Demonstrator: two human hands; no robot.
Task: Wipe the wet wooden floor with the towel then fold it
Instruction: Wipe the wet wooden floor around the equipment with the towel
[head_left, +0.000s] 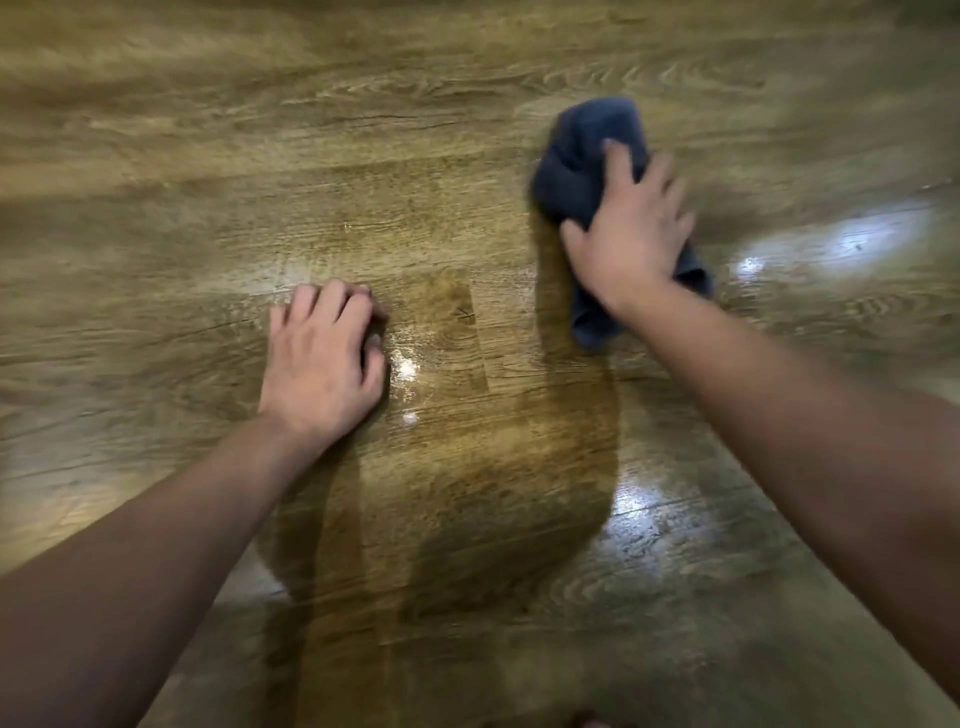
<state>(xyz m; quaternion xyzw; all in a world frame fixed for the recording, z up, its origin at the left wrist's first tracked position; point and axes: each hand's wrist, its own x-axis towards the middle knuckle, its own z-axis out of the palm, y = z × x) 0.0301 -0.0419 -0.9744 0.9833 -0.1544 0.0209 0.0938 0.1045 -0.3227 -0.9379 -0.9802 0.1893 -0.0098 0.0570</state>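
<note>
A dark blue towel (582, 161) lies bunched on the wooden floor (208, 156) at the upper right. My right hand (631, 228) presses down on top of it, fingers spread over the cloth, and the towel sticks out beyond the fingertips and below the wrist. My left hand (324, 364) rests on the floor at centre left with its fingers curled under, holding nothing. A wet, shiny patch (447, 364) with bright glints spreads between the two hands and down toward me.
Bare wood-grain planks fill the whole view. Glare from a light shows on the floor at the right (841, 239) and lower right (639, 504). The picture is motion-blurred.
</note>
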